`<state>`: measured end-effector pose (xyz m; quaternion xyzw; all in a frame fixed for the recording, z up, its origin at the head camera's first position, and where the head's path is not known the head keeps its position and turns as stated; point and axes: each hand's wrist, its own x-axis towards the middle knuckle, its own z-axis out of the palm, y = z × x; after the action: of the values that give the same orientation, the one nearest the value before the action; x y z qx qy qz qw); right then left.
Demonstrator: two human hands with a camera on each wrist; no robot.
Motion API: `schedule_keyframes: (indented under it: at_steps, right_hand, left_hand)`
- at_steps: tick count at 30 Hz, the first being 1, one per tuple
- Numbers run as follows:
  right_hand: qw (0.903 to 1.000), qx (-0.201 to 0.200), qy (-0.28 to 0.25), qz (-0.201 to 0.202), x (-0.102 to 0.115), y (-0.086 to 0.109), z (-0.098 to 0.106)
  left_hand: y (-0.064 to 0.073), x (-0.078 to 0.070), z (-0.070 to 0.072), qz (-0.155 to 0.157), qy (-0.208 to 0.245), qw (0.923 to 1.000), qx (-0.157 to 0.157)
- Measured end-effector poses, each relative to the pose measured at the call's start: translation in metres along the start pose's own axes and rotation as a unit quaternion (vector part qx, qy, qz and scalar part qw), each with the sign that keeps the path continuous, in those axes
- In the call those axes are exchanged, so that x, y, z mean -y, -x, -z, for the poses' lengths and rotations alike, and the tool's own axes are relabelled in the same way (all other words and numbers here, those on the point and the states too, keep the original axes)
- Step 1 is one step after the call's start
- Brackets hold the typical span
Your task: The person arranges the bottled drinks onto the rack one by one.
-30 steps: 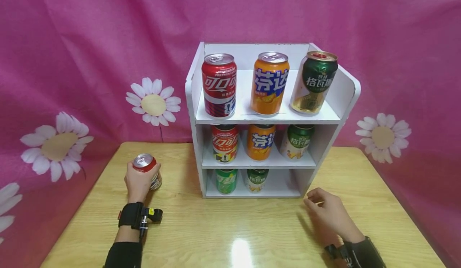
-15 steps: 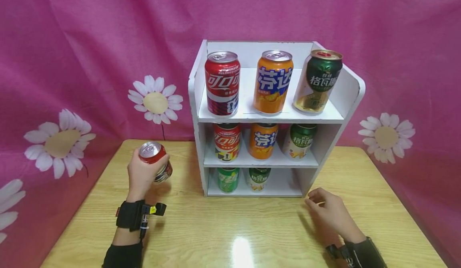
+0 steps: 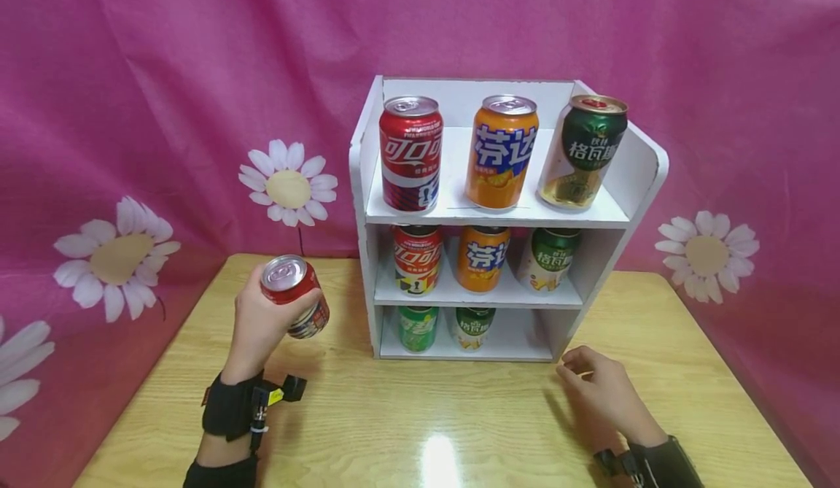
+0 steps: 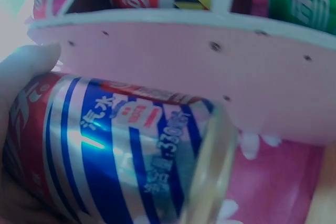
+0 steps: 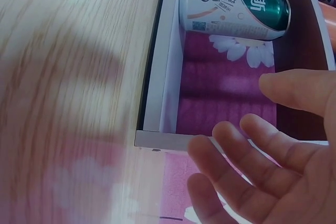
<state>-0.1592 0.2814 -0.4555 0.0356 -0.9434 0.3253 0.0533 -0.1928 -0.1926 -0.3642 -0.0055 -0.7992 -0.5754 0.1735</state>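
A red cola can (image 3: 312,323) is in my left hand (image 3: 258,322), tilted and held off the table left of the shelf. The thumb wraps across its near side. Close up in the left wrist view, blue and silver stripes show on that can (image 4: 126,145). My right hand (image 3: 605,387) hovers by the lower right corner of the white shelf (image 3: 495,214), holding nothing. Loosely bent, parted fingers show in the right wrist view, near the bottom compartment. On the bottom tier stand a green can (image 3: 418,329) and a dark green and white can (image 3: 474,329).
The top tier carries a red cola can (image 3: 412,156), an orange can (image 3: 502,152) and a green-gold can (image 3: 584,152). The middle tier holds a red can (image 3: 418,260), an orange can (image 3: 482,260) and a green-white can (image 3: 550,260). A pink flowered curtain (image 3: 164,109) hangs behind the wooden table (image 3: 394,415).
My left hand has lifted the cola can off the table and moved it right, toward the shelf, tilting it. The right hand has stayed in place. The head view has shifted slightly.
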Motion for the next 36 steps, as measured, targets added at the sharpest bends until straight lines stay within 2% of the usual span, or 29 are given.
schedule_keyframes:
  at_steps: [10, 16, 21, 26, 29, 32, 36]
  right_hand:
    - [1.0, -0.001, 0.001, 0.002, -0.001, -0.001, -0.002]
    - [1.0, -0.001, 0.002, 0.0, -0.001, 0.0, 0.0]
    - [1.0, 0.002, -0.002, -0.001, 0.0, -0.001, 0.0]
    - [1.0, 0.0, 0.0, 0.001, -0.001, -0.002, 0.001]
    - [1.0, -0.001, -0.004, 0.001, -0.002, -0.001, 0.001]
    - [1.0, -0.002, -0.006, 0.003, -0.003, -0.001, 0.0]
    - [0.9999, -0.004, -0.005, 0.008, -0.004, -0.001, 0.0]
  left_hand:
    - [0.018, -0.024, 0.0, -0.059, -0.004, 0.9955, 0.074]
    - [0.027, -0.034, -0.007, -0.071, 0.002, 0.9924, 0.1]
    - [0.036, -0.038, -0.024, -0.08, 0.02, 0.9865, 0.141]
    - [0.047, -0.042, -0.048, -0.081, 0.038, 0.9738, 0.209]
    - [0.054, -0.042, -0.062, -0.072, 0.047, 0.9664, 0.243]
    - [0.06, -0.043, -0.074, -0.066, 0.053, 0.9601, 0.266]
    - [0.067, -0.044, -0.087, -0.069, 0.038, 0.9532, 0.292]
